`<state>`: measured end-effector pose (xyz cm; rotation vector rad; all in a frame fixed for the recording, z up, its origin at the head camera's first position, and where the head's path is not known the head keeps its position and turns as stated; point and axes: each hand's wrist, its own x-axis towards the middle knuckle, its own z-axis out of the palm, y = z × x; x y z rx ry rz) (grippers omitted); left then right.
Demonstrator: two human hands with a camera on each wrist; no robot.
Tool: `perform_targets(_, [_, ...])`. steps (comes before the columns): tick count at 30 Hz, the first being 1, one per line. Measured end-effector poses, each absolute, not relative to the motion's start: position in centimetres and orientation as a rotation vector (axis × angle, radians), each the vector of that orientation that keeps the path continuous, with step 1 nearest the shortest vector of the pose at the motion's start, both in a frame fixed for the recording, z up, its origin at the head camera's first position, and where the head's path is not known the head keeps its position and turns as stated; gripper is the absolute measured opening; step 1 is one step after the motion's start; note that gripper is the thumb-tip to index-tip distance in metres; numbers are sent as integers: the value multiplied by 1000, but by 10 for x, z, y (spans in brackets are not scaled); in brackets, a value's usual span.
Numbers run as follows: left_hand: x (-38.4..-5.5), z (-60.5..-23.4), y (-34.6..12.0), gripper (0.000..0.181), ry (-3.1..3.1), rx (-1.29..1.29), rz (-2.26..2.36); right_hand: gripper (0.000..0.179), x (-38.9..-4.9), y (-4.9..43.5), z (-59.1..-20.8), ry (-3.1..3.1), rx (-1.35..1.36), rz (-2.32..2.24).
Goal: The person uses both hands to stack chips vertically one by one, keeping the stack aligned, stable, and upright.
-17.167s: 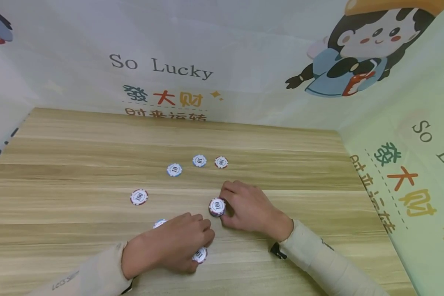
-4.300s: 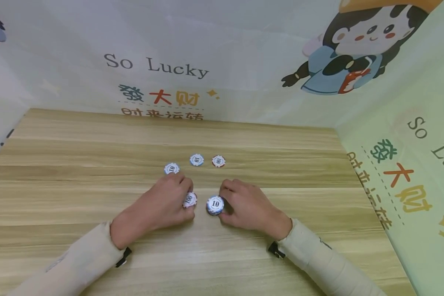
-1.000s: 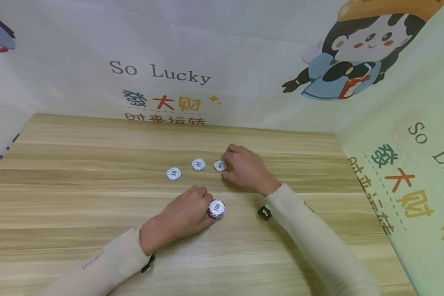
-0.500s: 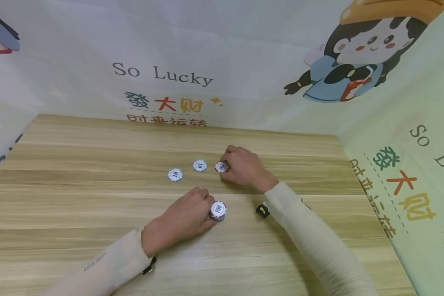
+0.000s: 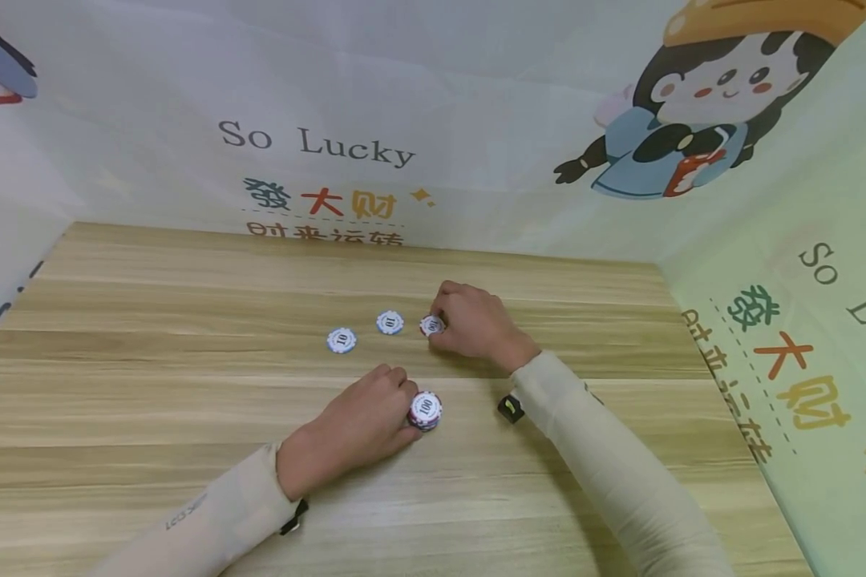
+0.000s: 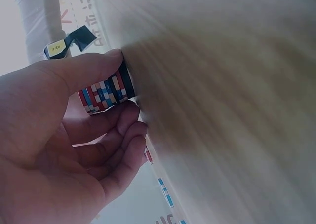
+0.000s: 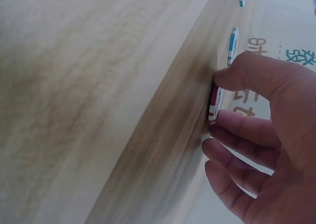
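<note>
A stack of poker chips (image 5: pixel 425 409) stands on the wooden table, a red-edged 100 chip on top. My left hand (image 5: pixel 357 421) grips its left side; in the left wrist view, thumb and fingers hold the stack (image 6: pixel 105 92), whose edges show red, blue, white and black. Farther back, my right hand (image 5: pixel 474 324) pinches a red-edged 100 chip (image 5: pixel 431 325) lying on the table. The right wrist view shows that chip (image 7: pixel 215 103) flat between thumb and index finger. Left of it lie two blue-edged 10 chips, one nearer (image 5: pixel 390 323) and one farther left (image 5: pixel 342 340).
Printed cloth walls (image 5: pixel 476 160) border the table (image 5: pixel 188 385) at the back and both sides. Black camera mounts hang beneath both wrists, one under the right sleeve (image 5: pixel 511 408) and one under the left (image 5: pixel 293 518).
Since the oldest frames, the loose chips near the left hand have left their places. My left hand has taken over the stack, and my right hand has moved back to the far 100 chip.
</note>
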<state>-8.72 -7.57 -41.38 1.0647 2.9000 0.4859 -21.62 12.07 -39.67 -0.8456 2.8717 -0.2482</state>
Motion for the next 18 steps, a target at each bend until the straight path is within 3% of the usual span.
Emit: perform_targets(18, [-88, -414, -75, 40, 2903, 1059, 458, 36, -216, 121, -402, 2904, -881, -190])
